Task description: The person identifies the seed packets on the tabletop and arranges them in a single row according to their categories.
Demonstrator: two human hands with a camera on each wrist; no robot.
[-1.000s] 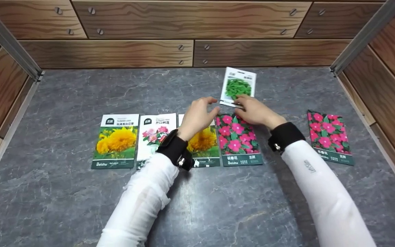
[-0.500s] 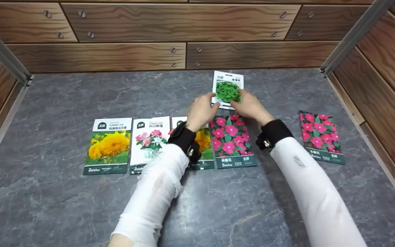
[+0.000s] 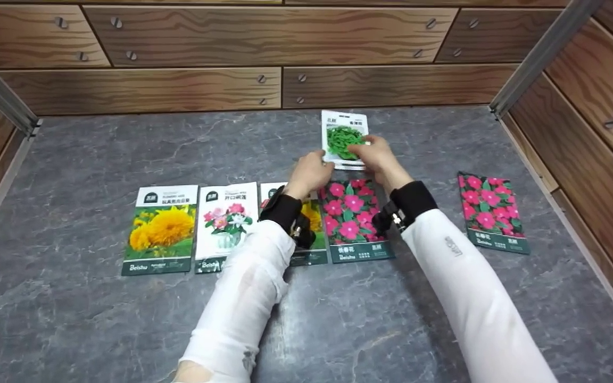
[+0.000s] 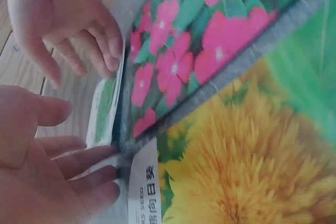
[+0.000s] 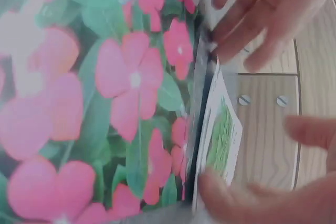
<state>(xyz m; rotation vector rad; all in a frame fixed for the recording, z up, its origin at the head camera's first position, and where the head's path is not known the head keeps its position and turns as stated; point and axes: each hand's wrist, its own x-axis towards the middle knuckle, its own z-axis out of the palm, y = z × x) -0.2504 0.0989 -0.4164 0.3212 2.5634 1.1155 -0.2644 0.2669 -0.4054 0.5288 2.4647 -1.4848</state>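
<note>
A white seed packet with a green leafy plant (image 3: 342,139) lies flat near the back in the head view. A second white edge shows under its bottom end, so there seems to be another packet below. My left hand (image 3: 309,173) is by its lower left corner, fingers relaxed; in the left wrist view that hand (image 4: 58,166) has its fingers spread. At the packet's right side is my right hand (image 3: 378,157), its thumb over the front. In the right wrist view the thumb of this hand (image 5: 283,198) overlaps the packet (image 5: 223,135) while another finger stands apart.
A row in front holds a yellow sunflower packet (image 3: 160,230), a white flower packet (image 3: 226,226), a second sunflower packet (image 3: 314,250), partly hidden by my left wrist, and a pink flower packet (image 3: 351,213). Another pink packet (image 3: 493,211) lies apart, right. Wood-patterned walls (image 3: 179,88) enclose the grey tabletop (image 3: 125,330).
The green-plant packet has straightened from a slant. My right hand has shifted left along its side with the thumb over the front, and my left hand stays by the lower left corner.
</note>
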